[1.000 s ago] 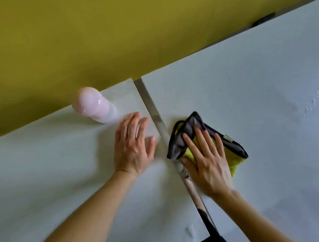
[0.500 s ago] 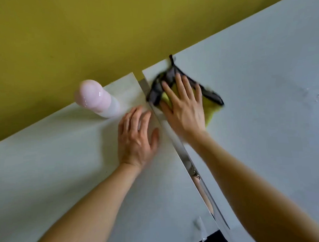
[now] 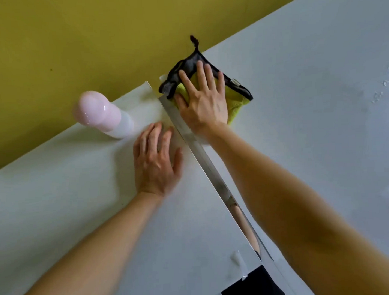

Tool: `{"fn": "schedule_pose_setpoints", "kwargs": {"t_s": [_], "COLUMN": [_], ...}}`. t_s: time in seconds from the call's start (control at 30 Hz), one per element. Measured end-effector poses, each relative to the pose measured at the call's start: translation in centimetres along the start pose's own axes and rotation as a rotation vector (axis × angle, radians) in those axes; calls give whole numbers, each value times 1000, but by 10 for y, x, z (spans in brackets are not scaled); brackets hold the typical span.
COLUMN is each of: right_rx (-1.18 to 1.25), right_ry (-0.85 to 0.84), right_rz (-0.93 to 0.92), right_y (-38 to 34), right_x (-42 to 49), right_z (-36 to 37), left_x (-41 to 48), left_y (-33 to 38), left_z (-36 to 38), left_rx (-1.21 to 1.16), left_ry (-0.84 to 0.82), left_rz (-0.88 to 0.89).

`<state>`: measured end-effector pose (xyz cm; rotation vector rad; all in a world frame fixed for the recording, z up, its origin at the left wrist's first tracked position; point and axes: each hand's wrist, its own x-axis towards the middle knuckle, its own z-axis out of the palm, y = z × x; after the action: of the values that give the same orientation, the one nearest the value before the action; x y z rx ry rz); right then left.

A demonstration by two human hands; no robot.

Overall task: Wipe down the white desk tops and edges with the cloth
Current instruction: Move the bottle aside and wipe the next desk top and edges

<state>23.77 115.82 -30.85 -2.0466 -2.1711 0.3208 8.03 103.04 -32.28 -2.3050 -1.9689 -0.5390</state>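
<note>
One right hand [image 3: 204, 102] flat on cloth [image 3: 235, 102]

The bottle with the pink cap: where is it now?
The bottle stands left of centre in the head view, on the left desk near the yellow wall, just beyond the left hand.

My right hand [image 3: 204, 102] covers the middle of the cloth [image 3: 237, 101], so only its dark border and one yellow corner show. Both my forearms [image 3: 303, 209] run off the bottom edge. The left desk [image 3: 58, 209] and right desk [image 3: 311, 131] are cut off at the sides. Pale specks [image 3: 384, 81] on the right desk are too blurred to identify, as is whatever shows in the gap [image 3: 243, 223] between the desks.
</note>
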Motion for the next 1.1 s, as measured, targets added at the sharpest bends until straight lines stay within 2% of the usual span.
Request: {"fn": "schedule_pose_setpoints", "kwargs": {"t_s": [0.1, 0.3, 0.37, 0.43, 0.63, 0.7, 0.9, 1.0, 1.03, 1.1], "right_rx": [31, -30, -63, -87, -46, -34, -24, -25, -31, -38], "right_ry": [35, -23, -49, -69, -3, 10, -46, -93, -91, -58], "right_rz": [-73, -15, 7, 40, 98, 49, -4, -48, -8, 184], "right_y": [23, 98, 114, 111, 58, 67, 119, 157, 176, 223], "right_x": [-47, -252, -293, -284, -155, -171, -345, -332, -311, -266], "right_z": [-2, -25, -30, -25, -9, -10, -24, -37, -43, -58], "left_x": [0, -2, -1, -3, -9, -7, -6, -2, 0, 6], "left_y": [-1, -2, 0, 0, 6, 6, 24, 46, 52, 69], "left_z": [-1, -2, -2, -3, -6, -6, -11, -18, -21, -28], "left_rx": [-14, 2, -3, 11, 83, 112, 120, 97, 97, 57], "left_ry": [8, -16, -18, -25, -70, -88, -224, -327, -362, -448], "left_rz": [4, 29, 33, 40, 55, 59, -59, -145, -134, -41]}}
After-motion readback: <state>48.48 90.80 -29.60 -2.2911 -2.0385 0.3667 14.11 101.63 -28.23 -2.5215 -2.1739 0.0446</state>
